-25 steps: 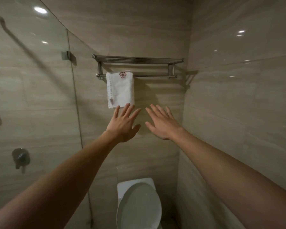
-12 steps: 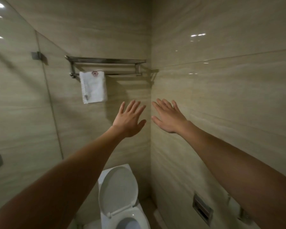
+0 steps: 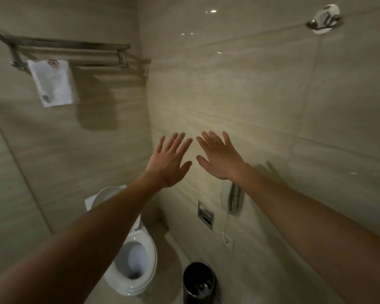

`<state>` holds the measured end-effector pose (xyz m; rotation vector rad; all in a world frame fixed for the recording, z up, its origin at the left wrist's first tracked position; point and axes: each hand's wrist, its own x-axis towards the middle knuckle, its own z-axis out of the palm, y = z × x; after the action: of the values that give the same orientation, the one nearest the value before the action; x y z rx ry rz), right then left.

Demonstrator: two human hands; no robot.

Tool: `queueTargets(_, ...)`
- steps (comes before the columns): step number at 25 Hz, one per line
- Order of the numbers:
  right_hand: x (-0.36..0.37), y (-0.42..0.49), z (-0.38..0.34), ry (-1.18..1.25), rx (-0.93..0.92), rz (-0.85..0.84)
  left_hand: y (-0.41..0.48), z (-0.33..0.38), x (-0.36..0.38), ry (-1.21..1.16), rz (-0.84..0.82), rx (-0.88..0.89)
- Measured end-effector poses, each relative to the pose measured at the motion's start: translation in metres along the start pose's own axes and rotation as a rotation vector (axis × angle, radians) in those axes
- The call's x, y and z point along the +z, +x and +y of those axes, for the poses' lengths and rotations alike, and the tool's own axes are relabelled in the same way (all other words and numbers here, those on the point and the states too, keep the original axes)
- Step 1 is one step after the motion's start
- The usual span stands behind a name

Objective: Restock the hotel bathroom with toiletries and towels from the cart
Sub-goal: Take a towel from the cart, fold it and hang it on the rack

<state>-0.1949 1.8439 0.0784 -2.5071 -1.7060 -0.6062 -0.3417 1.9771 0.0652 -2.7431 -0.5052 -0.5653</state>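
Note:
A small white towel [image 3: 53,83] with a red emblem hangs from the lower bar of a chrome wall rack [image 3: 72,46] at the upper left. Both my arms stretch out in front of the tiled corner. My left hand [image 3: 168,161] has its fingers spread and straight and holds nothing. Beside it, my right hand [image 3: 219,157] is also flat and empty, in front of the right wall. Both hands are well right of and below the towel.
A white toilet [image 3: 134,260] with its lid up stands below my left arm. A black bin [image 3: 199,281] sits on the floor by the right wall. On that wall are a recessed paper holder [image 3: 205,213], a wall phone [image 3: 234,200] and a hook fitting [image 3: 324,19].
The view has swung right and down: the towel and rack slid to the upper left, and the toilet bowl, bin and wall phone came into sight. Both hands stayed spread and empty.

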Motion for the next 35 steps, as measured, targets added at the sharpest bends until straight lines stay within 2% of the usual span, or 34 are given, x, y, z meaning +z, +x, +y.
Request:
queueTargets(3, -0.006, -0.053, 0.021, -0.025, 0.032, -0.002, -0.016, 0.055, -0.006, 0.000, -0.038, 0.043)
queueTargets(7, -0.038, -0.102, 0.040, -0.011, 0.088, 0.045, -0.014, 0.092, -0.040, -0.008, 0.038, 0.128)
queueTargets(10, -0.058, -0.147, 0.055, -0.037, 0.186, 0.004, -0.013, 0.121, -0.062, -0.055, 0.099, 0.161)
queueTargets(13, -0.085, -0.195, 0.065, -0.078, 0.282, -0.060, -0.027, 0.154, -0.076, -0.095, 0.114, 0.271)
queueTargets(16, -0.116, -0.236, 0.072, -0.114, 0.373, -0.016, -0.032, 0.177, -0.097, -0.158, 0.197, 0.321)
queueTargets(18, -0.129, -0.266, 0.070, -0.123, 0.416, -0.004, -0.033, 0.200, -0.111, -0.219, 0.194, 0.356)
queueTargets(28, -0.131, -0.422, 0.069, -0.198, 0.647, -0.005, -0.096, 0.350, -0.115, -0.420, 0.186, 0.663)
queueTargets(35, -0.133, -0.525, 0.117, -0.191, 0.751, 0.014, -0.105, 0.460, -0.124, -0.491, 0.225, 0.783)
